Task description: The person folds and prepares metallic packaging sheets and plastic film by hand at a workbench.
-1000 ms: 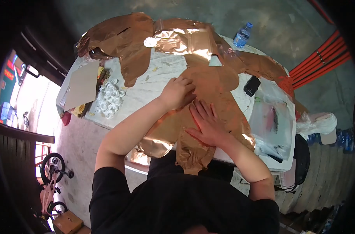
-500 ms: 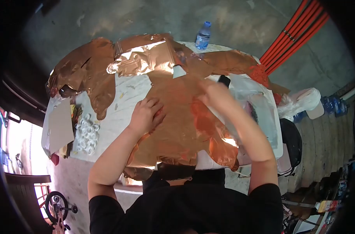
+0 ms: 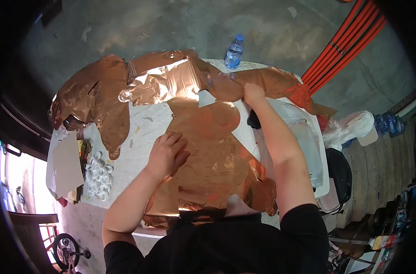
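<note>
A flat copper-coloured foil balloon (image 3: 208,153) lies on the white table in front of me, its lower edge reaching my body. My left hand (image 3: 166,153) is at its left side, fingers curled closed on the foil. Farther up, my right hand (image 3: 253,94) is closed at the rounded end of another copper foil balloon (image 3: 267,81), which stretches along the table's back right. What its fingertips pinch is partly hidden. A shiny folded copper foil piece (image 3: 167,82) lies at the back middle, beside more copper foil (image 3: 91,91) at the left.
A water bottle (image 3: 234,52) stands at the back edge. White curled ribbons (image 3: 98,177) and a grey card (image 3: 67,166) lie at the left. A clear plastic tray (image 3: 324,160) and a black object (image 3: 253,119) are at the right. Red poles (image 3: 340,45) lean beyond the table.
My right hand has moved up and away from the near balloon to the back right foil. The near balloon's upper end now shows as a rounded lobe. My left hand stays on its left side.
</note>
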`<control>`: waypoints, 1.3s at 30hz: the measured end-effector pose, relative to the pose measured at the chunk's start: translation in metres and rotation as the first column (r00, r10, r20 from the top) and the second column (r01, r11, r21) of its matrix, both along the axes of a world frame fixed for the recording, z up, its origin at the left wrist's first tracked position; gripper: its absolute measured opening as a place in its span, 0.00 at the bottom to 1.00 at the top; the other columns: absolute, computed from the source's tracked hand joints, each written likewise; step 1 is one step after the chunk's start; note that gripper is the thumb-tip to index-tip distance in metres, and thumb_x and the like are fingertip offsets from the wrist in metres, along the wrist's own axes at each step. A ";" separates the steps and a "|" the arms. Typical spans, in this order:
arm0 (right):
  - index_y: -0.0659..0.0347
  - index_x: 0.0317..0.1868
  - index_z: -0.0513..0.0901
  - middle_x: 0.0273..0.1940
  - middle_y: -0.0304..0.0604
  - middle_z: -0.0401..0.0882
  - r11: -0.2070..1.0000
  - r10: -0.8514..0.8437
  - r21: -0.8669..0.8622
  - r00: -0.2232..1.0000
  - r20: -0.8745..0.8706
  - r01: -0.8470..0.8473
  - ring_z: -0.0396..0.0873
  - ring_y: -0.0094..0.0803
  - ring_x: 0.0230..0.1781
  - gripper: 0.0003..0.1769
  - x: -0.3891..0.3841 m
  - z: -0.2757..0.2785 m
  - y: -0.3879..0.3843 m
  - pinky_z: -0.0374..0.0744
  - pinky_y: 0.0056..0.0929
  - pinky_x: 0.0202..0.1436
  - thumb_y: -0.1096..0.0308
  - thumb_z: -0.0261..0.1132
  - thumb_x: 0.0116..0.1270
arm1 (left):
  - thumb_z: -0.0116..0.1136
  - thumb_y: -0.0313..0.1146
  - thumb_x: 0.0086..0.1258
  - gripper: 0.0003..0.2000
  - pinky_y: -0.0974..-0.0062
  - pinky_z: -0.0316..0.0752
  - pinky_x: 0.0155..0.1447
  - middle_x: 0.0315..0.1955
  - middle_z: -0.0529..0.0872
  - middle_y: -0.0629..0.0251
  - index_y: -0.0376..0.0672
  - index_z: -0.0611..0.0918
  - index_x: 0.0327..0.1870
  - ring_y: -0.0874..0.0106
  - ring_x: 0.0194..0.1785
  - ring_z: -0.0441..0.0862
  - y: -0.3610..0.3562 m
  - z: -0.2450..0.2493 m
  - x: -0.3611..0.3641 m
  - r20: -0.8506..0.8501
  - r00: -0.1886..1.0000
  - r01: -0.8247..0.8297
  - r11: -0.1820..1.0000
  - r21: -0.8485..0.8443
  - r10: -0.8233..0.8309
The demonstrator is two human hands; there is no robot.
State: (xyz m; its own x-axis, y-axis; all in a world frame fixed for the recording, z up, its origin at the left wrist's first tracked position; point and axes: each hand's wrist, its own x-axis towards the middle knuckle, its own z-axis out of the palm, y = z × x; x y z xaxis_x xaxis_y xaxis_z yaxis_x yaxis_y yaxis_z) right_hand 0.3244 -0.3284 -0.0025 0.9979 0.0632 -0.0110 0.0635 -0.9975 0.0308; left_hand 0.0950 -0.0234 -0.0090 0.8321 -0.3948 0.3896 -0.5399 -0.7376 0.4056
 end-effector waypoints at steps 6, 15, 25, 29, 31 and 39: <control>0.66 0.38 0.84 0.39 0.58 0.82 0.985 -0.091 0.160 0.987 0.135 0.069 0.82 0.50 0.42 0.11 0.016 0.013 -0.031 0.80 0.43 0.45 0.70 0.60 0.57 | 0.66 0.33 0.54 0.17 0.61 0.68 0.58 0.50 0.80 0.58 0.41 0.82 0.46 0.59 0.56 0.74 0.000 0.000 0.002 0.012 1.000 -0.001 0.999 -0.032 0.002; 0.68 0.38 0.81 0.33 0.58 0.82 0.884 -0.075 0.418 0.821 0.565 -0.207 0.82 0.51 0.34 0.11 0.035 0.024 -0.093 0.78 0.43 0.39 0.69 0.61 0.57 | 0.66 0.32 0.53 0.19 0.62 0.69 0.58 0.51 0.80 0.57 0.41 0.81 0.48 0.58 0.56 0.74 0.000 -0.001 0.003 -0.008 1.000 -0.014 1.000 -0.028 0.014; 0.64 0.46 0.80 0.40 0.52 0.84 0.901 0.355 0.298 0.930 -0.092 -0.314 0.82 0.42 0.42 0.20 0.030 0.007 -0.045 0.78 0.36 0.44 0.66 0.67 0.52 | 0.66 0.33 0.54 0.19 0.61 0.69 0.58 0.51 0.80 0.56 0.40 0.81 0.48 0.57 0.56 0.74 0.000 -0.004 0.004 0.005 1.000 -0.007 1.000 -0.011 0.007; 0.62 0.43 0.81 0.40 0.52 0.83 0.875 0.341 0.299 0.923 0.176 -0.381 0.81 0.46 0.41 0.20 0.002 0.014 0.012 0.79 0.41 0.45 0.60 0.68 0.51 | 0.66 0.33 0.54 0.19 0.61 0.69 0.57 0.51 0.79 0.56 0.40 0.80 0.48 0.56 0.55 0.74 0.001 -0.004 0.005 0.007 1.000 -0.002 1.000 -0.008 0.002; 0.60 0.41 0.83 0.39 0.53 0.82 0.917 0.322 0.176 0.924 0.206 -0.359 0.81 0.48 0.41 0.19 -0.006 0.015 0.028 0.79 0.45 0.45 0.57 0.66 0.52 | 0.66 0.33 0.54 0.19 0.61 0.69 0.57 0.52 0.79 0.57 0.41 0.81 0.48 0.56 0.55 0.74 0.002 -0.004 0.005 0.000 1.000 0.007 1.000 -0.019 -0.007; 0.61 0.27 0.84 0.27 0.49 0.82 0.883 0.086 0.408 0.935 0.345 -0.232 0.81 0.40 0.26 0.10 0.034 -0.022 0.011 0.79 0.38 0.33 0.62 0.64 0.55 | 0.66 0.33 0.53 0.19 0.61 0.68 0.59 0.53 0.79 0.57 0.42 0.80 0.48 0.57 0.57 0.73 0.001 0.000 0.003 -0.041 0.999 -0.012 0.999 -0.031 0.011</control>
